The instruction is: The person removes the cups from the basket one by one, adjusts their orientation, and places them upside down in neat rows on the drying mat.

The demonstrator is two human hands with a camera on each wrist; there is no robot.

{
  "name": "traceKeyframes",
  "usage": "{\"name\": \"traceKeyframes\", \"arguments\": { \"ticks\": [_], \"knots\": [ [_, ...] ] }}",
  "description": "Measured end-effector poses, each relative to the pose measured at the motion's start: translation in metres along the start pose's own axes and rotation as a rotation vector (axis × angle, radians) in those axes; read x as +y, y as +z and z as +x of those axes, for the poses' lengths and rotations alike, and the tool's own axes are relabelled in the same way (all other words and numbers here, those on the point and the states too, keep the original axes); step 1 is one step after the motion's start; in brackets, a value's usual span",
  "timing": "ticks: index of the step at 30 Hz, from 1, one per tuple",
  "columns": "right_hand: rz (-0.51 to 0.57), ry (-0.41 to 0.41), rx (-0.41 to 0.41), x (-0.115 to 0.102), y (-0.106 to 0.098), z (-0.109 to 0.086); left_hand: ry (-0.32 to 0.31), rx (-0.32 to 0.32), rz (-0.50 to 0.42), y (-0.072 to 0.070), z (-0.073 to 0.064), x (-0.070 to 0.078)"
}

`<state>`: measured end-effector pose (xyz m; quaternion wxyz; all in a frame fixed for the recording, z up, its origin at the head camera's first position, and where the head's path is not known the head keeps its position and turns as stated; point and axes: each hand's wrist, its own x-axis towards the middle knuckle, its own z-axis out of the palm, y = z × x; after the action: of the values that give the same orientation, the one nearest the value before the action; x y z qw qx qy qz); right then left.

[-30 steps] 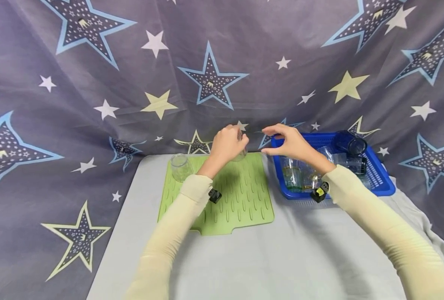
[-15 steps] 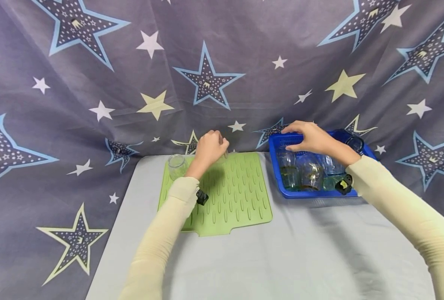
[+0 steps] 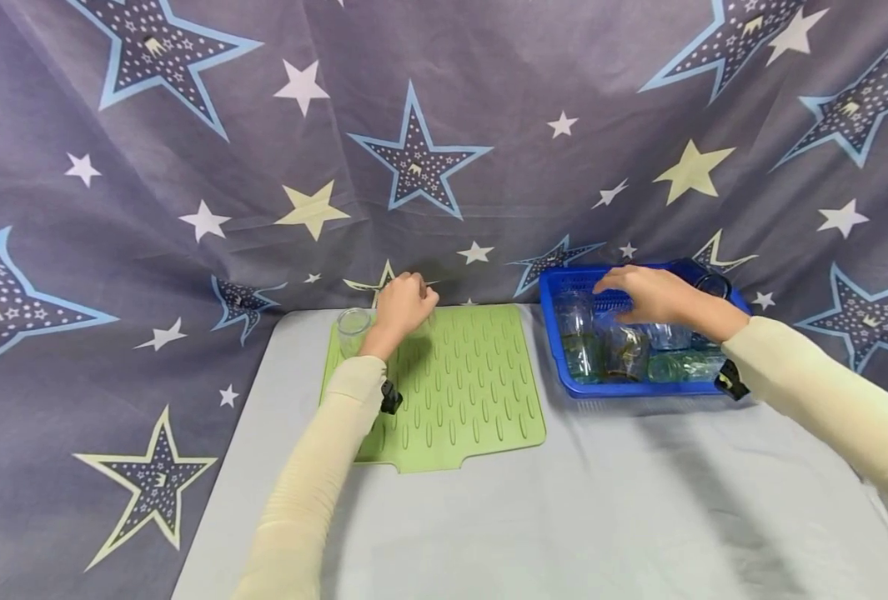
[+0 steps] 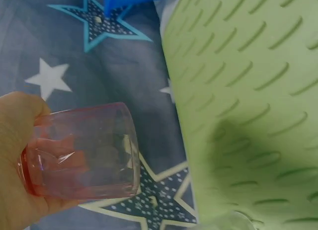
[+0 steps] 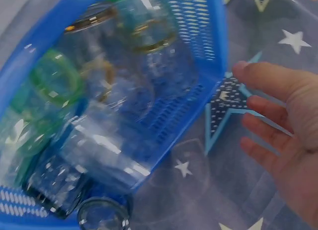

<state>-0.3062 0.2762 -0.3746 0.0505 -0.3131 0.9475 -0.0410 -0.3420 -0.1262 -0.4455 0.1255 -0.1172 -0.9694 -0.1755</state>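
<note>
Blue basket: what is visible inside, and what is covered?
A gold-marked glass, a green glass, a dark-blue glass and others. In the head view, the right hand covers part of the basket; glasses hide much of its floor.

The left hand (image 3: 402, 307) is over a green mat (image 3: 459, 400), near a clear glass (image 3: 352, 332) at its far left corner; the right hand (image 3: 649, 296) is above glasses (image 3: 582, 357) in a blue basket (image 3: 639, 389) on the white worktop (image 3: 504, 533).

Glints mark the pink glass (image 4: 82, 153); the right wrist view is blurred.
</note>
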Motion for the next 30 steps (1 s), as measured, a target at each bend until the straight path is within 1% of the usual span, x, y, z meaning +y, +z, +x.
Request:
{"name": "traceKeyframes", "arguments": {
  "ticks": [5, 9, 15, 21, 24, 30],
  "knots": [
    [-0.069, 0.002, -0.067, 0.003, 0.008, -0.008, -0.026, -0.008, 0.015, 0.006, 0.000, -0.012],
    [-0.100, 0.009, -0.090, 0.007, 0.016, -0.015, -0.028, -0.014, 0.020, 0.015, 0.001, -0.021],
    [-0.144, -0.005, -0.095, 0.014, 0.028, -0.023, -0.022, -0.032, 0.064, 0.028, 0.002, -0.031],
    [-0.226, -0.070, -0.083, 0.020, 0.034, -0.028, -0.039, -0.045, 0.087, 0.040, 0.001, -0.036],
    [-0.261, -0.092, -0.091, 0.023, 0.037, -0.031, -0.041, -0.053, 0.111, 0.045, 0.000, -0.039],
    [-0.293, -0.126, -0.092, 0.028, 0.044, -0.035, -0.047, -0.098, 0.147, 0.051, 0.002, -0.044]
  ]
}}
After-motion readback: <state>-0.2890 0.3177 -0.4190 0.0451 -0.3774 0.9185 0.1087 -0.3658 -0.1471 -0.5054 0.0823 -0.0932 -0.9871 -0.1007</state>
